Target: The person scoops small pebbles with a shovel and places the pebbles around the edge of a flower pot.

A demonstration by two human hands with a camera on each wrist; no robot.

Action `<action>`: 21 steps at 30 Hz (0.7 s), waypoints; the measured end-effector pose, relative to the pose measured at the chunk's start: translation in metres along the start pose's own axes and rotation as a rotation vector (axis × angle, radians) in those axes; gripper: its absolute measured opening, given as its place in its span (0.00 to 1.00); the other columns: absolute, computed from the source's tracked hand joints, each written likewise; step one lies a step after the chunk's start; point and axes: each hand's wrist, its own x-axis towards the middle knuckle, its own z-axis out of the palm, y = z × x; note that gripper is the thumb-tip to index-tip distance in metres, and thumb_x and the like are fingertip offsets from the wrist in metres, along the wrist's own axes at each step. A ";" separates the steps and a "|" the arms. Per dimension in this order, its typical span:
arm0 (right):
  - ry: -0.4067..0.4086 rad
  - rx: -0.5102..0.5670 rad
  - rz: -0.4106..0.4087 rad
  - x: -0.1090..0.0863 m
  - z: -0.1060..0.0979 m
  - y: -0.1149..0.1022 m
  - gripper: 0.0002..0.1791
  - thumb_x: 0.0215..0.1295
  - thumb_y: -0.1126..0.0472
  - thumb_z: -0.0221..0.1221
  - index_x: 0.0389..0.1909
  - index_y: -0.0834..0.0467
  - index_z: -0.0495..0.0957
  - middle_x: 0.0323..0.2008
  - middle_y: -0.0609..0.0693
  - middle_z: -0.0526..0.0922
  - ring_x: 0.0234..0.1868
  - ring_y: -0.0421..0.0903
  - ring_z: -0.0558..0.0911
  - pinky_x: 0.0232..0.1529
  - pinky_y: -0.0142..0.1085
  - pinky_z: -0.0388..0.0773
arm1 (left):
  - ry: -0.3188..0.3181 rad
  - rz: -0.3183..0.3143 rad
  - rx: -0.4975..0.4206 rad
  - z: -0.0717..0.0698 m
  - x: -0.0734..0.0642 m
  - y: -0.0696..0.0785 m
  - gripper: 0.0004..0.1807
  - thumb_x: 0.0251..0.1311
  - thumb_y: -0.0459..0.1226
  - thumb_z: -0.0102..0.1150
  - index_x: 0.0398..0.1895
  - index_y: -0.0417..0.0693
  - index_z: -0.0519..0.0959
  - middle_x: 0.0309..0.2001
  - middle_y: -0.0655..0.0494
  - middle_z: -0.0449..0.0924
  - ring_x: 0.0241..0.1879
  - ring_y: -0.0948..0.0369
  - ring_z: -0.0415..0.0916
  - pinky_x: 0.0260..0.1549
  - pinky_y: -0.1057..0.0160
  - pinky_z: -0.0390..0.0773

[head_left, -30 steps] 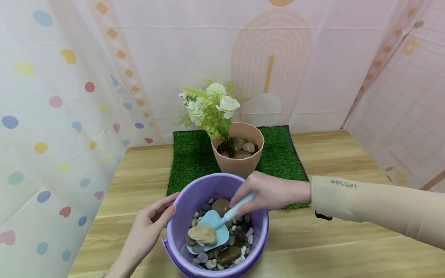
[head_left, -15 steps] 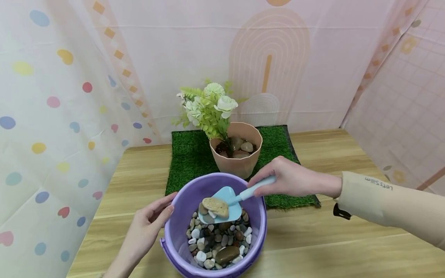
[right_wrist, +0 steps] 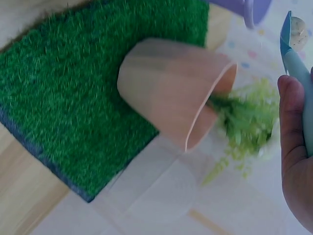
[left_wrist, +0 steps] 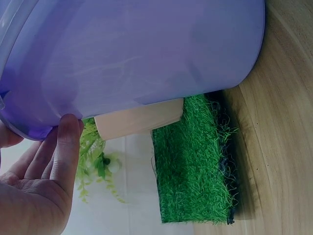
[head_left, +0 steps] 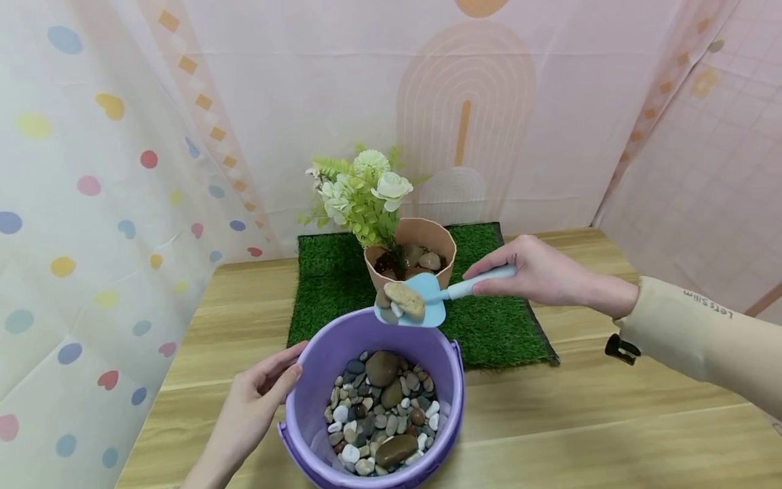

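In the head view my right hand (head_left: 546, 275) grips the handle of a light blue toy shovel (head_left: 434, 305). A large tan stone (head_left: 406, 300) and a few smaller ones lie on its blade, which is over the far rim of a purple bucket (head_left: 373, 329) and overlaps the front of a peach flowerpot (head_left: 446, 248). Many pebbles and larger stones (head_left: 396, 449) cover the bucket's bottom. My left hand (head_left: 256, 394) holds the bucket's left rim, thumb at the edge and fingers along the outside, as the left wrist view shows.
The flowerpot, with white artificial flowers (head_left: 391, 189), dark soil and stones in it, stands on a green turf mat (head_left: 501, 333). Wooden tabletop (head_left: 550, 435) surrounds the mat. Patterned cloth (head_left: 293, 102) hangs behind and at both sides.
My right hand has lifted the loaded shovel out of the bucket, up, away and to the right, toward the flowerpot. My left hand has stayed at the bucket's rim.
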 end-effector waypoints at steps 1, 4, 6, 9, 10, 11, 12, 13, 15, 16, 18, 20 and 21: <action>0.012 -0.004 0.012 0.002 -0.002 0.002 0.14 0.69 0.53 0.70 0.51 0.53 0.90 0.19 0.41 0.70 0.17 0.34 0.58 0.19 0.27 0.58 | 0.001 0.002 0.001 0.000 0.000 0.000 0.24 0.80 0.42 0.55 0.73 0.41 0.75 0.63 0.37 0.84 0.47 0.77 0.85 0.45 0.70 0.90; 0.043 -0.008 0.043 0.009 -0.009 0.010 0.14 0.70 0.54 0.69 0.52 0.54 0.90 0.23 0.44 0.78 0.17 0.35 0.59 0.19 0.29 0.58 | 0.000 -0.001 0.000 -0.002 0.000 0.000 0.24 0.80 0.42 0.55 0.73 0.41 0.74 0.63 0.37 0.84 0.47 0.76 0.85 0.45 0.70 0.90; 0.061 -0.005 0.058 0.014 -0.013 0.016 0.14 0.71 0.55 0.69 0.52 0.56 0.90 0.25 0.45 0.83 0.18 0.35 0.61 0.20 0.29 0.59 | 0.000 -0.003 -0.001 -0.003 0.000 0.000 0.24 0.80 0.42 0.55 0.73 0.41 0.74 0.63 0.37 0.84 0.47 0.77 0.85 0.45 0.70 0.90; 0.088 -0.008 0.083 0.023 -0.019 0.024 0.14 0.71 0.56 0.68 0.51 0.58 0.90 0.26 0.45 0.87 0.19 0.35 0.64 0.20 0.30 0.60 | 0.003 -0.001 0.000 -0.003 0.000 0.000 0.24 0.80 0.41 0.54 0.73 0.41 0.74 0.63 0.37 0.84 0.46 0.77 0.85 0.44 0.70 0.90; 0.094 -0.011 0.093 0.027 -0.021 0.027 0.14 0.72 0.56 0.67 0.51 0.59 0.90 0.26 0.45 0.87 0.19 0.36 0.65 0.20 0.30 0.60 | 0.005 0.001 -0.001 -0.003 0.000 0.000 0.24 0.80 0.41 0.54 0.73 0.41 0.74 0.63 0.37 0.84 0.46 0.77 0.85 0.44 0.70 0.90; 0.097 -0.017 0.103 0.030 -0.023 0.029 0.14 0.72 0.55 0.67 0.52 0.59 0.89 0.26 0.45 0.88 0.19 0.36 0.65 0.19 0.30 0.60 | 0.008 0.002 -0.002 -0.003 0.000 -0.001 0.24 0.80 0.40 0.55 0.73 0.41 0.74 0.63 0.37 0.84 0.46 0.77 0.85 0.44 0.70 0.90; 0.099 -0.025 0.113 0.034 -0.024 0.032 0.15 0.72 0.55 0.67 0.52 0.59 0.89 0.25 0.45 0.88 0.19 0.37 0.65 0.19 0.31 0.59 | 0.011 0.004 -0.006 -0.003 0.000 -0.001 0.24 0.79 0.40 0.55 0.73 0.40 0.74 0.63 0.37 0.84 0.46 0.77 0.85 0.44 0.70 0.90; 0.101 -0.031 0.121 0.037 -0.026 0.034 0.15 0.73 0.54 0.67 0.52 0.59 0.89 0.25 0.45 0.88 0.19 0.37 0.65 0.19 0.31 0.59 | 0.013 0.007 -0.010 -0.002 0.000 -0.001 0.24 0.79 0.39 0.55 0.72 0.40 0.74 0.63 0.37 0.84 0.46 0.77 0.85 0.43 0.70 0.90; 0.098 -0.051 0.133 0.044 -0.028 0.039 0.15 0.73 0.54 0.66 0.52 0.59 0.89 0.26 0.45 0.88 0.19 0.38 0.64 0.20 0.31 0.59 | 0.015 0.009 -0.024 -0.002 0.000 -0.002 0.24 0.79 0.38 0.55 0.72 0.39 0.74 0.63 0.36 0.84 0.45 0.77 0.85 0.43 0.70 0.90; 0.093 -0.065 0.129 0.047 -0.028 0.041 0.15 0.74 0.54 0.65 0.52 0.59 0.89 0.27 0.46 0.88 0.19 0.39 0.64 0.20 0.32 0.60 | 0.015 0.008 -0.031 -0.001 0.000 -0.001 0.23 0.79 0.38 0.55 0.72 0.39 0.74 0.63 0.36 0.84 0.45 0.77 0.85 0.43 0.70 0.90; 0.085 -0.086 0.123 0.053 -0.029 0.045 0.15 0.74 0.54 0.65 0.52 0.59 0.89 0.28 0.47 0.89 0.20 0.39 0.66 0.21 0.32 0.61 | 0.011 0.005 -0.042 0.000 0.000 -0.001 0.24 0.79 0.38 0.55 0.73 0.39 0.74 0.63 0.36 0.84 0.45 0.76 0.85 0.43 0.70 0.90; 0.067 -0.103 0.108 0.058 -0.030 0.048 0.15 0.74 0.54 0.65 0.52 0.59 0.89 0.29 0.48 0.89 0.19 0.39 0.66 0.22 0.32 0.62 | 0.009 -0.003 -0.045 0.000 0.000 0.000 0.24 0.79 0.38 0.55 0.73 0.39 0.74 0.63 0.36 0.84 0.45 0.76 0.86 0.43 0.70 0.90; 0.056 -0.109 0.099 0.061 -0.030 0.049 0.15 0.74 0.54 0.65 0.52 0.58 0.89 0.29 0.49 0.89 0.19 0.39 0.66 0.22 0.32 0.63 | 0.009 -0.008 -0.046 0.000 0.000 0.000 0.24 0.79 0.38 0.55 0.73 0.40 0.74 0.63 0.37 0.84 0.45 0.76 0.86 0.43 0.70 0.90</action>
